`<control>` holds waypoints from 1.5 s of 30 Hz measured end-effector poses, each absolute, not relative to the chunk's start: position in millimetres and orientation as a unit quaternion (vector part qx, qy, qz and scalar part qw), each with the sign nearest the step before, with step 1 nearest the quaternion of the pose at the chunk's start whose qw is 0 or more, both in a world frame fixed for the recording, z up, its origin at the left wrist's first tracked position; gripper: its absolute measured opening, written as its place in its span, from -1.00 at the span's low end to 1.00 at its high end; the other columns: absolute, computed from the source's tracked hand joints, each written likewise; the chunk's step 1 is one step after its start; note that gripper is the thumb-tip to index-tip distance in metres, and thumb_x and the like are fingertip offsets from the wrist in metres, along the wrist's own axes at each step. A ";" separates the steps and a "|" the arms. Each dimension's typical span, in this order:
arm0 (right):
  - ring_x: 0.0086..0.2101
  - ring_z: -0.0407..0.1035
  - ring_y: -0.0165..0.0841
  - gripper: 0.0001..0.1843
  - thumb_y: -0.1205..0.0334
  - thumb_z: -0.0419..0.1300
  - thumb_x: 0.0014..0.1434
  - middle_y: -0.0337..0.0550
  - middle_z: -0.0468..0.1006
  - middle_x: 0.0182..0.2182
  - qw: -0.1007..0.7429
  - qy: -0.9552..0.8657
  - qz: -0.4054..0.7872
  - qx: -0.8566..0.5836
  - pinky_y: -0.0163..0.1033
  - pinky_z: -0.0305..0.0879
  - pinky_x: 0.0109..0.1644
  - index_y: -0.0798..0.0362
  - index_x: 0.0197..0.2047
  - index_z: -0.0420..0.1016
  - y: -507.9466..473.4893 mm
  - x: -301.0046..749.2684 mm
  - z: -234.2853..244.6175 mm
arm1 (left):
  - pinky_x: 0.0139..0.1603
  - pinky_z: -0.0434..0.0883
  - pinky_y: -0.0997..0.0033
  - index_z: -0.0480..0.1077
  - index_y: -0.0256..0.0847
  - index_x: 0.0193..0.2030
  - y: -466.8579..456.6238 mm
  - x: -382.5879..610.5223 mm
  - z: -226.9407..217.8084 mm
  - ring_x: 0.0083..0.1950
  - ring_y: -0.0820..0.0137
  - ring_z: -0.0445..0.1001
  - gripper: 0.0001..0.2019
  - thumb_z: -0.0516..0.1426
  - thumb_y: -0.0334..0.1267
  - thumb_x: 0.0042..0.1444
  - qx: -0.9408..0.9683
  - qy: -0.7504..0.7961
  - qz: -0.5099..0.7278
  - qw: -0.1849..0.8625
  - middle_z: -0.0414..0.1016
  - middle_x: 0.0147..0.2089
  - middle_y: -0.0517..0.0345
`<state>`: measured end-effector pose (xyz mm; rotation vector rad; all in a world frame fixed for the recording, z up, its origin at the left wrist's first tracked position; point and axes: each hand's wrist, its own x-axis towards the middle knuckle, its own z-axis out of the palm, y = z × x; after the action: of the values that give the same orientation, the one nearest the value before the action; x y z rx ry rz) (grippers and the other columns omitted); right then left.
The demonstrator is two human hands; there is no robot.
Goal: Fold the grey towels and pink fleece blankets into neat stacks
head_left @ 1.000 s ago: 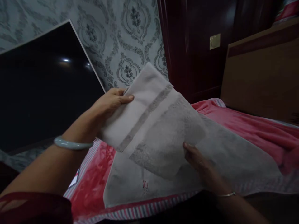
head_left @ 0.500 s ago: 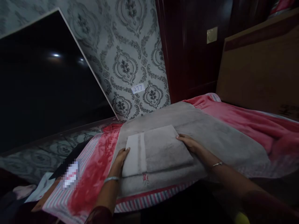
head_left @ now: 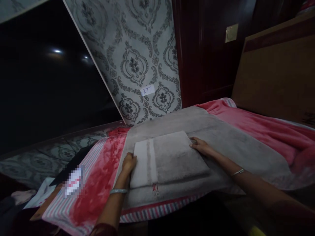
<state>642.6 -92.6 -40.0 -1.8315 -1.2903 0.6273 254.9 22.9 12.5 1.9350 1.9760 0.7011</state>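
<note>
A folded grey towel with a pale band along its left side lies flat in front of me. A small red embroidered mark shows near its front edge. My left hand is closed on the left edge, its fingers curled there and partly hidden. At the far right edge, my right hand pinches the fabric between thumb and fingers. Beneath the folded towel is a larger grey cloth, spread out flat.
Red fabric with a striped border lies under the grey cloth, and more pinkish-red fabric is at right. A large black screen leans at left. Behind are a patterned wall with a "277" label and a cardboard box.
The view has shifted slightly. My right hand's fingers have drawn up into a clearer pinch at the towel's right edge. The left hand stays at the left edge.
</note>
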 end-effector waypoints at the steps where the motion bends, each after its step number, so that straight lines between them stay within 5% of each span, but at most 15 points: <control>1: 0.02 0.45 -0.10 -0.34 0.24 0.15 0.18 0.17 0.54 0.05 0.366 -0.523 0.194 -0.745 -0.07 0.37 0.11 0.25 0.33 0.30 -86.8 638.6 -33.4 | 0.19 0.42 0.12 0.44 -0.40 0.14 24.7 260.5 18.8 0.19 0.06 0.51 -0.60 0.14 -0.36 0.16 0.684 0.677 0.242 0.123 0.53 0.14 -0.33; 5: 0.26 0.21 -0.16 -0.34 0.34 -0.02 0.24 0.14 0.32 0.29 0.309 -0.646 0.034 -0.697 -0.04 0.11 0.36 0.22 0.40 0.21 -46.1 581.8 3.5 | 0.44 0.13 0.26 0.26 -0.26 0.35 32.6 307.3 37.8 0.45 0.27 0.18 -0.50 0.02 -0.35 0.26 0.756 0.607 0.234 0.074 0.23 0.43 -0.10; 10: 0.37 -0.01 -0.16 -0.36 0.27 -0.10 0.32 0.04 0.13 0.40 0.237 -0.722 0.017 -0.650 0.09 -0.06 0.41 0.15 0.45 0.13 -9.1 493.9 4.9 | 0.47 -0.02 -0.14 0.14 -0.25 0.43 35.6 353.8 14.2 0.53 0.13 -0.03 -0.47 -0.13 -0.20 0.37 0.825 0.553 0.113 -0.032 0.06 0.50 -0.08; 14: 0.38 -0.04 -0.16 -0.39 0.21 -0.10 0.35 0.00 0.16 0.39 0.199 -0.715 0.011 -0.670 0.11 -0.20 0.43 0.13 0.42 0.18 -4.3 482.3 -26.1 | 0.45 0.03 -0.16 0.13 -0.21 0.45 38.4 351.2 -15.3 0.52 0.11 0.01 -0.45 -0.21 -0.14 0.39 0.826 0.557 0.062 -0.054 0.06 0.50 -0.05; 20: 0.38 -0.05 -0.12 -0.34 -0.03 -0.11 0.40 0.06 0.13 0.40 0.153 -0.682 -0.002 -0.715 0.08 -0.17 0.42 0.14 0.43 0.17 -5.4 531.9 -34.1 | 0.45 0.04 -0.15 0.14 -0.22 0.44 43.3 349.0 -17.7 0.52 0.11 0.00 -0.44 -0.23 -0.13 0.39 0.828 0.553 0.063 -0.060 0.07 0.50 -0.04; 30: 0.38 -0.07 -0.05 -0.33 0.02 -0.16 0.39 0.03 -0.02 0.45 0.127 -0.600 0.063 -0.787 0.26 -0.02 0.34 0.03 0.50 -0.01 -54.2 626.7 -34.3 | 0.45 0.00 -0.18 0.15 -0.21 0.44 42.7 351.0 -16.6 0.52 0.11 0.00 -0.45 -0.19 -0.13 0.38 0.829 0.551 0.085 -0.032 0.08 0.50 -0.07; 38: 0.41 -0.19 -0.03 -0.26 -0.03 -0.05 0.38 0.16 -0.07 0.44 0.182 -0.698 0.020 -0.692 0.16 -0.15 0.42 0.19 0.48 0.03 -98.7 504.7 -10.7 | 0.48 -0.02 -0.03 0.02 -0.21 0.49 20.8 340.8 3.7 0.54 0.20 -0.05 -0.41 -0.16 -0.07 0.38 0.821 0.568 0.049 0.037 -0.02 0.53 -0.13; 45: 0.41 -0.16 -0.05 -0.26 -0.09 -0.02 0.36 0.13 0.00 0.43 0.175 -0.746 0.029 -0.642 0.15 -0.18 0.43 0.18 0.46 0.12 -117.6 471.1 -45.2 | 0.48 -0.11 -0.15 0.02 -0.11 0.49 -28.2 310.0 -17.8 0.56 0.13 -0.21 -0.42 -0.14 -0.04 0.38 0.842 0.538 0.032 -0.015 -0.17 0.56 -0.09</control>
<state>471.1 -117.6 -45.2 -1.8184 -2.1133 0.0830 310.0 -28.2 -17.8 2.6725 1.7057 0.1023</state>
